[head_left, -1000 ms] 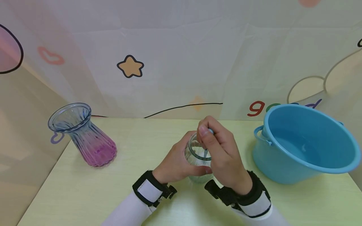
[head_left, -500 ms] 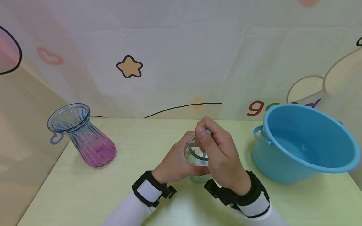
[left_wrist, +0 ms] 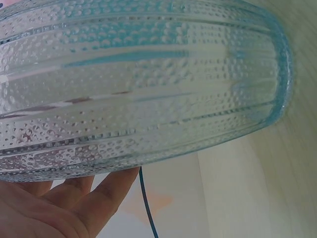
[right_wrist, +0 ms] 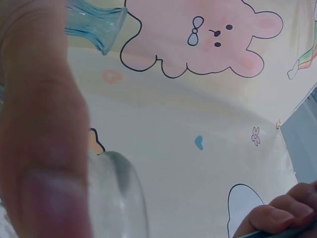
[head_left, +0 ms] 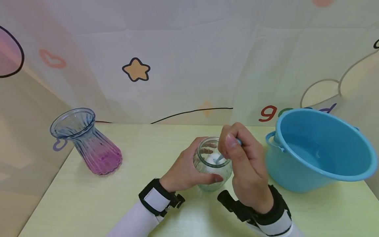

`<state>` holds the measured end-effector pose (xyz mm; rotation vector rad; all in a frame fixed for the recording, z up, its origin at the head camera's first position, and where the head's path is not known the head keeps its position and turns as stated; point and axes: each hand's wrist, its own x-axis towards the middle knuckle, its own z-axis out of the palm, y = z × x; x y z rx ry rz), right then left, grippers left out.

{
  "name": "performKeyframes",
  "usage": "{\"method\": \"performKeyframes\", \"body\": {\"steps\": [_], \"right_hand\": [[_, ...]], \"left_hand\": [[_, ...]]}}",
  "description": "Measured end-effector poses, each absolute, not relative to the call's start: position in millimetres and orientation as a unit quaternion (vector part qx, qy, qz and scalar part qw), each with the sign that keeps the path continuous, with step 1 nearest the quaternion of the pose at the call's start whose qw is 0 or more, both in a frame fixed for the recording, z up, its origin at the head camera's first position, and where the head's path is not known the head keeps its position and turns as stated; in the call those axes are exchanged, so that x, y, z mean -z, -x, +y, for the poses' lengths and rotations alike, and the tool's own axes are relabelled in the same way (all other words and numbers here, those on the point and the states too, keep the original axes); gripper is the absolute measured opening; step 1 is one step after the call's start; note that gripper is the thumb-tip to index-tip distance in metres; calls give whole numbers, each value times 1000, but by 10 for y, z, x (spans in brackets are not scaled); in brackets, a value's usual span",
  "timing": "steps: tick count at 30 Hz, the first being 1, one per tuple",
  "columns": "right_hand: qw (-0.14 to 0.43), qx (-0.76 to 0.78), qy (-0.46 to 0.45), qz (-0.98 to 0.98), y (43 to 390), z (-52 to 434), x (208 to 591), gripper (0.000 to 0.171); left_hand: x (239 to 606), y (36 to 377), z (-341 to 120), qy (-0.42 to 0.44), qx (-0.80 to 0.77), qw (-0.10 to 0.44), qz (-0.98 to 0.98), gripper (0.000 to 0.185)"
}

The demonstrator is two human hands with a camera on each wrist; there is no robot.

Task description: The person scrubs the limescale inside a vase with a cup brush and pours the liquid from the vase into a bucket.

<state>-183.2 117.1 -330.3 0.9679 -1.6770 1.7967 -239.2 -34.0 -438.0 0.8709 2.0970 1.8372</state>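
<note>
A clear, textured glass jar (head_left: 211, 186) stands on the table in front of the person. The left hand (head_left: 185, 169) grips it from the left, thumb across the near side and fingers behind; in the left wrist view those fingers (left_wrist: 99, 203) lie against the bumpy glass (left_wrist: 148, 89). Above the rim, the right hand (head_left: 247, 168) holds a blue-handled sponge brush (head_left: 220, 158), its white rounded head inside the jar. Part of the handle is hidden by the curled fingers. The right wrist view shows the thumb (right_wrist: 47, 148) close up beside the jar rim (right_wrist: 124, 193).
A ribbed blue-to-pink glass vase (head_left: 99, 151) stands at the left, by the table's left edge. To the right of the right hand is a large light-blue bucket (head_left: 296, 171). A printed curtain (head_left: 183, 65) hangs behind the pale table (head_left: 130, 194).
The right hand dips slightly left, then moves right with the brush handle, tilting it rightward; the white head inside the jar now shows. The left hand and jar stay in place.
</note>
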Motion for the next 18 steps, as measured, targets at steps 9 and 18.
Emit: {"method": "performKeyframes", "body": {"steps": [9,18], "right_hand": [[271,-677,-365,-579,1841,1189,3327,23],[221,-680,-335,-614,1836,1146,3296,26]], "left_hand": [[4366,2389,-349,-295,-620,108,719,85],[4378,2401,-341,-306,-632,115,703,84]]}}
